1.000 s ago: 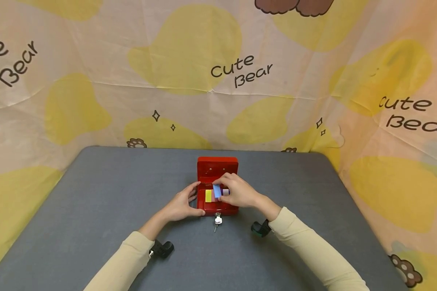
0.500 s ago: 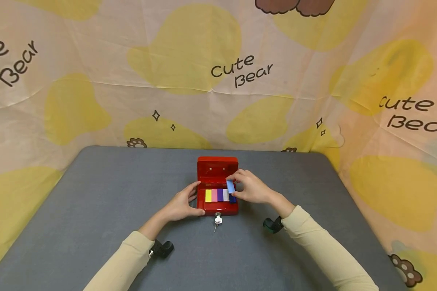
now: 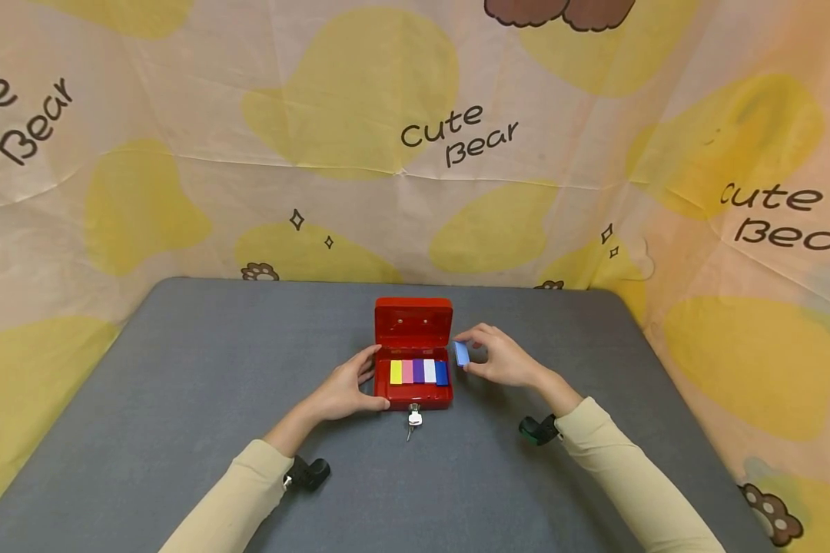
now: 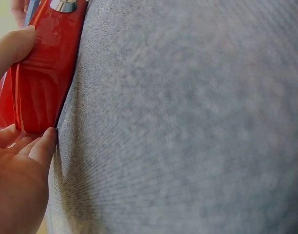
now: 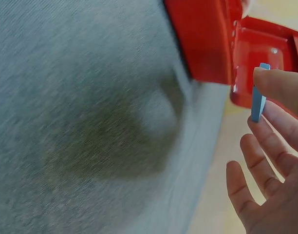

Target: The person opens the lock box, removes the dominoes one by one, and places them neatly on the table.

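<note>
A small red cash box (image 3: 392, 398) stands on the table with its lid raised. Inside it lies a row of coloured blocks: yellow (image 3: 396, 372), pink, purple, white and dark blue (image 3: 442, 373). My left hand (image 3: 341, 390) grips the box's front left corner, thumb on the front rim and fingers along the left side. Just right of the box, my right hand (image 3: 503, 359) pinches a thin light-blue block (image 3: 461, 353) between thumb and fingertips, above the table. In the right wrist view the light-blue block (image 5: 258, 100) is edge-on, with the other fingers spread.
Keys (image 3: 415, 418) hang from the lock at the box's front. The grey table (image 3: 249, 346) surrounds the box, with a patterned cloth (image 3: 360, 92) behind it. Each wrist wears a black camera, such as the right one (image 3: 538, 430).
My right hand has moved right with the light-blue block, from over the box's middle to beyond its right side. The blocks inside have come into view. My left hand stays put.
</note>
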The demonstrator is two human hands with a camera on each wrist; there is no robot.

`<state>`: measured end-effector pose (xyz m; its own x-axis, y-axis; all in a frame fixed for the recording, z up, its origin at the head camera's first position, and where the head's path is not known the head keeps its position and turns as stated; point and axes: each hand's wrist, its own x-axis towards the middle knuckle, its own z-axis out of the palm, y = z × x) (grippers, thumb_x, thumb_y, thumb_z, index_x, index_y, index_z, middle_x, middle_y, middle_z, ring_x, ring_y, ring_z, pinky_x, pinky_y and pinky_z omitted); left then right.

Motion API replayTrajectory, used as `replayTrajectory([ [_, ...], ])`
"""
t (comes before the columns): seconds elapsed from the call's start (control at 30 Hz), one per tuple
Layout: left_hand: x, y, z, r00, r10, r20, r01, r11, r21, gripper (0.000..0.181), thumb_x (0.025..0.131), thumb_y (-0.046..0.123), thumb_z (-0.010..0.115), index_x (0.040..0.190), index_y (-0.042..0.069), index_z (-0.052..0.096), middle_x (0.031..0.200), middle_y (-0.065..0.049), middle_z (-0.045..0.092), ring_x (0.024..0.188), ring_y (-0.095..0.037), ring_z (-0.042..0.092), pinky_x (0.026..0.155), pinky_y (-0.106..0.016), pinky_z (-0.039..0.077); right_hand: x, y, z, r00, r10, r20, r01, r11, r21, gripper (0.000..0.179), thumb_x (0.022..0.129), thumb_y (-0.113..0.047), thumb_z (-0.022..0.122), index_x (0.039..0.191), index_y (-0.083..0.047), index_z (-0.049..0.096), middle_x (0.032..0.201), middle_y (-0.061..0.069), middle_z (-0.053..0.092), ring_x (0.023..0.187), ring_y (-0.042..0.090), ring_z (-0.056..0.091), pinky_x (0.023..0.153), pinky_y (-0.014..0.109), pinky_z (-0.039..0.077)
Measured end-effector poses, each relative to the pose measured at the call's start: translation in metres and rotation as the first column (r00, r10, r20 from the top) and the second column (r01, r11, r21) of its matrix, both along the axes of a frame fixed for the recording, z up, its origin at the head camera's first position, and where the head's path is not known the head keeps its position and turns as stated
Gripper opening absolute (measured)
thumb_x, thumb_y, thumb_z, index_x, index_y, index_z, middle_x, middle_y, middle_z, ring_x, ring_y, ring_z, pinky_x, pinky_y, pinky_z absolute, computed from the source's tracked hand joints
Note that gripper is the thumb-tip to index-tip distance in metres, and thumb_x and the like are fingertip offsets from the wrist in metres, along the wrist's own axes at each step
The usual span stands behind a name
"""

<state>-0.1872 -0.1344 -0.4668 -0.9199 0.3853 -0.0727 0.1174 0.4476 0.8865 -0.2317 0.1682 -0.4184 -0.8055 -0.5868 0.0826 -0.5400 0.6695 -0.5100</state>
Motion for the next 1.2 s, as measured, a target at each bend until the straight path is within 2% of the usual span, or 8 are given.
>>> replayTrajectory([
  [0.1,0.006,0.002,0.012,1.0,-0.006,0.002,0.006,1.0,0.01,0.092,0.072,0.016,0.078,0.144,0.002,0.022,0.145,-0.023,0.029,0.126,-0.039,0.041,0.1,-0.045,0.038,0.0,0.005,-0.004,1.0,-0.015,0.013,0.015,1.0,0.004,0.044,0.08,-0.014,0.07,0.121,-0.009,0.057,0.112,0.007,0.055,0.101,0.027,0.055,0.083,0.039,0.05],
  [0.23,0.005,0.002,0.012,1.0,0.0,0.007,0.0,1.0,-0.003,0.092,0.072,0.018,0.078,0.144,0.003,0.023,0.145,-0.021,0.03,0.126,-0.038,0.042,0.099,-0.044,0.039,0.0,0.011,-0.012,1.0,-0.014,0.014,0.014,1.0,0.012,0.043,0.08,-0.013,0.07,0.121,-0.008,0.057,0.114,0.007,0.055,0.101,0.027,0.054,0.085,0.04,0.049],
  [0.33,-0.001,-0.001,-0.001,1.0,0.007,0.009,-0.006,1.0,-0.011,0.094,0.07,0.024,0.08,0.144,0.008,0.024,0.146,-0.017,0.031,0.126,-0.035,0.043,0.099,-0.041,0.04,-0.001,0.015,-0.021,1.0,-0.02,0.023,0.019,0.999,0.029,0.042,0.08,-0.014,0.07,0.12,-0.01,0.058,0.114,0.006,0.056,0.101,0.026,0.053,0.087,0.04,0.048],
  [0.4,-0.002,-0.001,-0.002,1.0,0.005,0.014,-0.005,1.0,-0.004,0.094,0.07,0.024,0.08,0.144,0.009,0.024,0.146,-0.017,0.03,0.127,-0.034,0.042,0.099,-0.041,0.04,-0.001,0.017,-0.026,0.999,-0.023,0.03,0.021,0.999,0.036,0.042,0.08,-0.014,0.07,0.12,-0.01,0.058,0.113,0.006,0.056,0.102,0.024,0.053,0.088,0.04,0.048],
  [0.5,-0.001,-0.001,-0.001,1.0,0.008,0.014,-0.008,1.0,-0.001,0.093,0.071,0.021,0.079,0.144,0.008,0.024,0.146,-0.017,0.03,0.127,-0.035,0.042,0.099,-0.041,0.04,-0.001,0.018,-0.03,1.0,-0.017,0.025,0.017,0.999,0.038,0.042,0.079,-0.015,0.071,0.119,-0.009,0.059,0.111,0.006,0.056,0.1,0.023,0.053,0.088,0.04,0.048],
  [0.77,0.007,0.003,0.012,1.0,0.008,0.017,-0.008,1.0,0.022,0.091,0.073,0.009,0.076,0.144,-0.001,0.02,0.146,-0.025,0.027,0.127,-0.041,0.039,0.1,-0.047,0.036,-0.001,0.019,-0.037,1.0,0.011,-0.025,-0.01,0.999,0.045,0.041,0.079,-0.015,0.071,0.117,-0.008,0.059,0.109,0.007,0.057,0.095,0.021,0.054,0.085,0.039,0.048],
  [1.03,0.001,0.0,0.0,1.0,0.001,0.009,-0.001,1.0,0.01,0.093,0.071,0.02,0.079,0.144,0.007,0.024,0.146,-0.017,0.031,0.127,-0.035,0.042,0.099,-0.042,0.039,0.0,0.02,-0.042,1.0,-0.009,-0.023,0.011,0.998,0.059,0.041,0.08,-0.015,0.071,0.118,-0.007,0.059,0.109,0.007,0.057,0.096,0.021,0.053,0.085,0.039,0.047],
  [1.2,0.0,0.0,-0.003,1.0,0.004,0.014,-0.004,1.0,0.016,0.094,0.069,0.022,0.08,0.144,0.008,0.025,0.146,-0.015,0.032,0.127,-0.033,0.043,0.099,-0.041,0.04,0.002,0.02,-0.043,0.999,-0.01,-0.03,0.012,0.998,0.055,0.041,0.079,-0.014,0.071,0.118,-0.006,0.059,0.109,0.008,0.057,0.097,0.023,0.052,0.085,0.041,0.047],
])
